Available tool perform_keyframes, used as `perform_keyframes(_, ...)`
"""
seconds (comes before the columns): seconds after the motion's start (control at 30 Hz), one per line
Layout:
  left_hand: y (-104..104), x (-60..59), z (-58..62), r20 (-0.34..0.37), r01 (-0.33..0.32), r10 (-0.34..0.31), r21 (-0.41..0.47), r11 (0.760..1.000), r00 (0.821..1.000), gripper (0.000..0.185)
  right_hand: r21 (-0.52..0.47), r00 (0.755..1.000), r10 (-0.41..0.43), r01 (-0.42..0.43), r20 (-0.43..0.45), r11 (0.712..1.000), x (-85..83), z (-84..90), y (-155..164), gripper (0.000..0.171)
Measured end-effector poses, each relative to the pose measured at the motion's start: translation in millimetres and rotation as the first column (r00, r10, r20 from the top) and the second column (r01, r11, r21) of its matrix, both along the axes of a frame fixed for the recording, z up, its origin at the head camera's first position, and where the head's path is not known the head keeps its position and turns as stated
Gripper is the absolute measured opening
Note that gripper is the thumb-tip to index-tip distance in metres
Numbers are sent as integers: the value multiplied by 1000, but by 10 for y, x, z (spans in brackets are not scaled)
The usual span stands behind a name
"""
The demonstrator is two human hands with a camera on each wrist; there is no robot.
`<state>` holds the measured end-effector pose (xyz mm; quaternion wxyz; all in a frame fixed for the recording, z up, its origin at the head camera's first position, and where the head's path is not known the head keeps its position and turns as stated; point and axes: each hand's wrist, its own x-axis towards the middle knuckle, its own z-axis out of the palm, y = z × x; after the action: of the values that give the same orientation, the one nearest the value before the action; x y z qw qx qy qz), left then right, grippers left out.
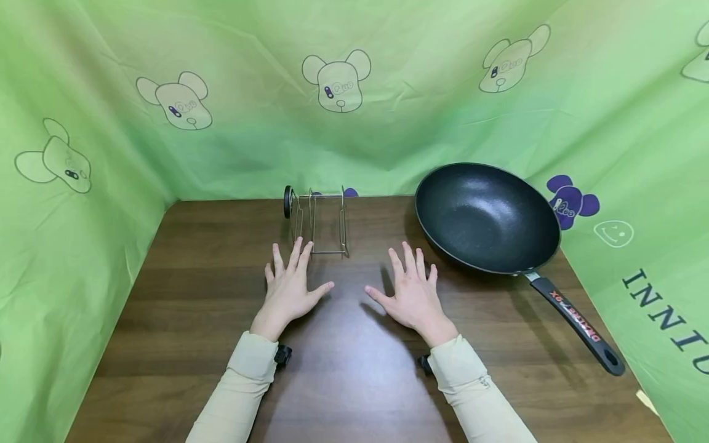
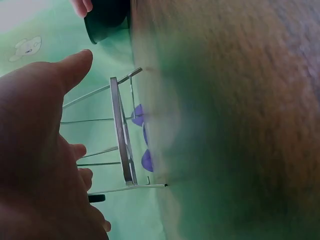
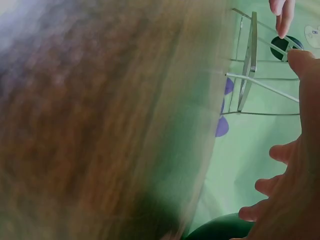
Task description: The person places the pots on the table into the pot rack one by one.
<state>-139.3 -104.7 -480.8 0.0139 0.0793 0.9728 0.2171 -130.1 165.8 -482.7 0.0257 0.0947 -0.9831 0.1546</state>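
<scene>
Currently: Both Hands Flat on Table, Wire Rack Ahead

The wire rack (image 1: 321, 221) stands upright on the wooden table (image 1: 194, 295), near the table's far edge. Its long axis runs from the near side toward the green backdrop (image 1: 388, 123), with the upright wire loops spaced along it. A small black disc (image 1: 287, 201) sits at the rack's far left corner.

The left hand (image 1: 289, 289) lies palm down on the table just in front of the rack, fingers straight and spread, fingertips (image 1: 301, 246) close to the rack's near end; contact cannot be confirmed. It holds nothing.

The right hand (image 1: 412, 295) lies palm down to the right of the rack, fingers straight and spread, holding nothing.

The black wok (image 1: 487, 215) rests to the right of the rack, beyond the right hand. Its handle (image 1: 578, 323) points toward the near right table edge.
</scene>
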Motion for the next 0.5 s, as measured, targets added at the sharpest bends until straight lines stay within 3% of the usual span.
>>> perform_keyframes(0.27, 0, -9, 20, 14, 5, -5, 21, 1000, 1000, 92, -44, 998, 11, -14, -61, 999, -19, 15, 16, 94)
perform_keyframes(0.5, 4, 35, 65, 25, -17, 16, 58, 998, 1000, 87, -152, 981, 45, -75, -190, 986, 46, 35, 63, 70)
